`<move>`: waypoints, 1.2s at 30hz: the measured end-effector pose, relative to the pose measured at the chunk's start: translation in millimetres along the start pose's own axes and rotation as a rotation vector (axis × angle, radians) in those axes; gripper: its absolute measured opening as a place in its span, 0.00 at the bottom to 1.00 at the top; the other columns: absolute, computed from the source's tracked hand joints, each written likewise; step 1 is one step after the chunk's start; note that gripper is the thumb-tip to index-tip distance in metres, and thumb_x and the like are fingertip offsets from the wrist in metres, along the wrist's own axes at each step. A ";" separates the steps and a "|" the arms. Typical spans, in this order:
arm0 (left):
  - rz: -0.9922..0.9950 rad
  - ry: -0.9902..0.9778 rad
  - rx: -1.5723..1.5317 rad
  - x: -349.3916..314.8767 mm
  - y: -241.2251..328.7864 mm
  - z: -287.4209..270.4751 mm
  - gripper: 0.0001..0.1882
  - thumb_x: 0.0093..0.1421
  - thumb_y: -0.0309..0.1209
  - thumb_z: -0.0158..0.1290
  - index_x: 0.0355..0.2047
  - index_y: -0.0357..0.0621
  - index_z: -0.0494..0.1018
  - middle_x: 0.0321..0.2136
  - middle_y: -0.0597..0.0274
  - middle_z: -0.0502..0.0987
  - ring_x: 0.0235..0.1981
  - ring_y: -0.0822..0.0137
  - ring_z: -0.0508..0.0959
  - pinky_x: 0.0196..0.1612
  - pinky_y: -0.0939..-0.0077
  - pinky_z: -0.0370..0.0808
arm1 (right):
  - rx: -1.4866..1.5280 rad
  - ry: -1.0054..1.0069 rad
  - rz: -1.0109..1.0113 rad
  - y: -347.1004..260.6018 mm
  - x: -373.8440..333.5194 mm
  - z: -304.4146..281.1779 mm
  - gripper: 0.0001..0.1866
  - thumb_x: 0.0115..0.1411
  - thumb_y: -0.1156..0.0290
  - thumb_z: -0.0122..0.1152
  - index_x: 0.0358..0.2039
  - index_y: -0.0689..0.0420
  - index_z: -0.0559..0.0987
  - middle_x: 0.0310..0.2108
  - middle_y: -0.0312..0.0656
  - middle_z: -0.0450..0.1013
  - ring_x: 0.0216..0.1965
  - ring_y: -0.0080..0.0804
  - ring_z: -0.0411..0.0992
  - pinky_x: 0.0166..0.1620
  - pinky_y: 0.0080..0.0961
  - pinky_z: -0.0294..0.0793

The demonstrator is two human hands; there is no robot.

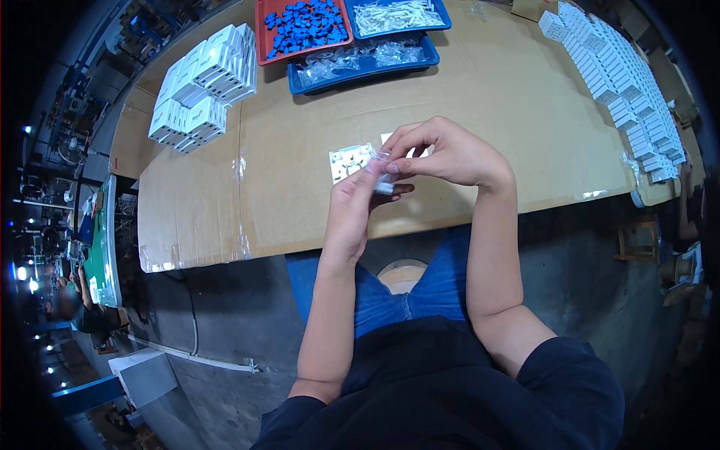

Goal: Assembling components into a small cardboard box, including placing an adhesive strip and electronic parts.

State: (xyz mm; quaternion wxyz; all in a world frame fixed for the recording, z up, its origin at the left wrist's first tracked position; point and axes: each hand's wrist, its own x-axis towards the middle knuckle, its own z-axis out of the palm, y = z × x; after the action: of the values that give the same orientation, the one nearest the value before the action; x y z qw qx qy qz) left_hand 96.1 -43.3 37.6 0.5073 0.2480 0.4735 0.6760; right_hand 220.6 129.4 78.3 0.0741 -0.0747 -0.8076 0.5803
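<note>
Above the near edge of the cardboard-covered table, my left hand and my right hand meet on a small clear plastic bag. The left thumb and fingers are closed round the bag, which has something whitish in its lower part. My right hand pinches the bag's upper end between thumb and fingertips. Just beyond the left hand lies a white, open-faced plastic housing with small metal parts inside. A second white piece shows in part behind the right hand, which hides the rest of it.
Far side: a red tray of blue parts, a blue tray of white parts, and a lower blue tray of clear bags. White boxes are stacked left; many small white blocks stand right. Another person is far left.
</note>
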 end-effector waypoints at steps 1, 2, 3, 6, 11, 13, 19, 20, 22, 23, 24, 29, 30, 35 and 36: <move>0.056 -0.010 0.151 -0.5 1.5 1.6 0.22 0.76 0.42 0.48 0.52 0.33 0.78 0.42 0.52 0.85 0.40 0.63 0.86 0.50 0.69 0.82 | 0.026 0.056 -0.015 0.2 -0.2 -0.5 0.08 0.61 0.73 0.71 0.39 0.63 0.87 0.43 0.43 0.82 0.41 0.28 0.78 0.45 0.26 0.76; 0.060 -0.010 0.150 -0.8 1.5 2.2 0.22 0.76 0.42 0.48 0.52 0.33 0.78 0.42 0.52 0.85 0.40 0.63 0.86 0.50 0.69 0.82 | 0.052 0.112 -0.030 -0.1 -0.3 -0.9 0.08 0.60 0.74 0.72 0.38 0.63 0.87 0.41 0.42 0.82 0.39 0.27 0.78 0.45 0.25 0.76; 0.077 0.025 0.170 -1.2 1.4 2.8 0.21 0.76 0.41 0.48 0.50 0.33 0.79 0.40 0.52 0.85 0.40 0.64 0.86 0.50 0.69 0.81 | 0.049 0.111 -0.032 -1.2 -0.4 -1.5 0.08 0.60 0.74 0.72 0.38 0.63 0.87 0.41 0.42 0.82 0.39 0.27 0.78 0.45 0.25 0.76; 0.130 0.054 0.191 -0.8 2.3 3.3 0.20 0.76 0.39 0.49 0.49 0.33 0.81 0.39 0.53 0.85 0.40 0.66 0.86 0.50 0.71 0.80 | 0.036 0.171 0.003 -8.2 0.4 -2.0 0.06 0.58 0.75 0.73 0.36 0.62 0.87 0.36 0.39 0.83 0.38 0.24 0.78 0.44 0.24 0.76; 0.191 0.105 0.190 -0.5 2.8 5.0 0.19 0.76 0.38 0.49 0.49 0.33 0.81 0.39 0.54 0.85 0.39 0.68 0.85 0.51 0.73 0.79 | 0.125 0.259 -0.060 -11.4 7.1 5.5 0.09 0.59 0.75 0.72 0.40 0.63 0.84 0.34 0.39 0.83 0.35 0.23 0.79 0.42 0.24 0.79; 0.253 0.165 0.295 -1.8 0.4 1.8 0.16 0.74 0.35 0.53 0.50 0.32 0.80 0.40 0.56 0.84 0.42 0.70 0.83 0.51 0.75 0.78 | 0.128 0.286 -0.083 -15.1 10.2 9.9 0.12 0.59 0.75 0.73 0.42 0.62 0.83 0.35 0.37 0.81 0.36 0.20 0.77 0.43 0.21 0.78; 0.486 0.375 0.239 -3.5 11.0 11.5 0.12 0.69 0.30 0.60 0.48 0.33 0.79 0.43 0.60 0.82 0.45 0.72 0.80 0.51 0.76 0.76 | 0.245 0.246 -0.131 -16.6 16.7 19.4 0.16 0.60 0.75 0.73 0.48 0.62 0.81 0.36 0.33 0.78 0.38 0.19 0.76 0.44 0.19 0.77; 0.488 0.379 0.241 -4.3 11.2 10.3 0.12 0.69 0.30 0.60 0.48 0.33 0.79 0.43 0.60 0.82 0.45 0.72 0.80 0.51 0.76 0.76 | 0.243 0.232 -0.132 -17.4 18.9 21.8 0.16 0.60 0.75 0.72 0.48 0.62 0.81 0.35 0.33 0.78 0.38 0.19 0.76 0.44 0.19 0.77; 0.497 0.403 0.135 -6.2 10.3 7.6 0.10 0.69 0.28 0.60 0.47 0.34 0.79 0.42 0.59 0.82 0.44 0.73 0.80 0.50 0.77 0.77 | 0.280 0.258 -0.156 -17.8 22.2 27.8 0.15 0.60 0.75 0.72 0.47 0.62 0.81 0.35 0.33 0.78 0.38 0.18 0.76 0.43 0.20 0.77; 0.501 0.414 0.082 -6.5 10.5 6.6 0.09 0.69 0.27 0.59 0.47 0.35 0.79 0.41 0.59 0.82 0.43 0.73 0.80 0.50 0.78 0.77 | 0.316 0.285 -0.177 -17.5 23.9 30.6 0.15 0.60 0.75 0.72 0.47 0.62 0.82 0.34 0.33 0.78 0.37 0.18 0.76 0.42 0.20 0.77; 0.504 0.417 0.083 -6.2 11.2 7.2 0.09 0.69 0.27 0.59 0.47 0.35 0.79 0.41 0.59 0.82 0.43 0.73 0.80 0.50 0.78 0.77 | 0.317 0.282 -0.179 -16.7 25.7 33.2 0.15 0.60 0.75 0.72 0.47 0.62 0.82 0.34 0.33 0.78 0.37 0.18 0.76 0.42 0.20 0.77; 0.561 0.427 -0.101 -5.8 10.3 7.2 0.10 0.70 0.28 0.58 0.47 0.35 0.78 0.41 0.59 0.82 0.44 0.73 0.81 0.49 0.79 0.79 | 0.464 0.322 -0.090 -6.0 24.1 42.7 0.10 0.63 0.74 0.72 0.43 0.63 0.83 0.35 0.35 0.80 0.37 0.18 0.77 0.40 0.17 0.77; 0.560 0.428 -0.102 -5.8 10.0 7.0 0.10 0.70 0.28 0.58 0.47 0.35 0.78 0.41 0.59 0.82 0.44 0.73 0.81 0.49 0.79 0.79 | 0.464 0.321 -0.088 -4.7 23.3 45.0 0.10 0.63 0.74 0.72 0.43 0.63 0.83 0.35 0.35 0.80 0.37 0.18 0.77 0.40 0.17 0.77; 0.503 0.421 -0.123 -5.0 12.3 9.2 0.11 0.70 0.30 0.59 0.49 0.37 0.76 0.42 0.59 0.83 0.44 0.74 0.82 0.47 0.81 0.78 | 0.579 0.398 -0.170 0.1 23.8 51.8 0.07 0.63 0.77 0.70 0.41 0.63 0.83 0.36 0.36 0.80 0.37 0.17 0.78 0.41 0.17 0.78; 0.503 0.421 -0.123 -4.5 11.5 8.5 0.11 0.70 0.30 0.59 0.49 0.37 0.76 0.42 0.59 0.83 0.44 0.74 0.82 0.47 0.81 0.78 | 0.579 0.398 -0.169 -0.1 23.8 51.1 0.07 0.63 0.77 0.70 0.41 0.63 0.83 0.36 0.36 0.80 0.37 0.17 0.78 0.41 0.17 0.78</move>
State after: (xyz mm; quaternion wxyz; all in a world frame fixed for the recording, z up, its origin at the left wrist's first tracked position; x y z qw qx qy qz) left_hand 99.4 -44.5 52.1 0.2298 0.1807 0.4502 0.8437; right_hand 186.8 86.9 63.0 0.2956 -0.0949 -0.5829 0.7509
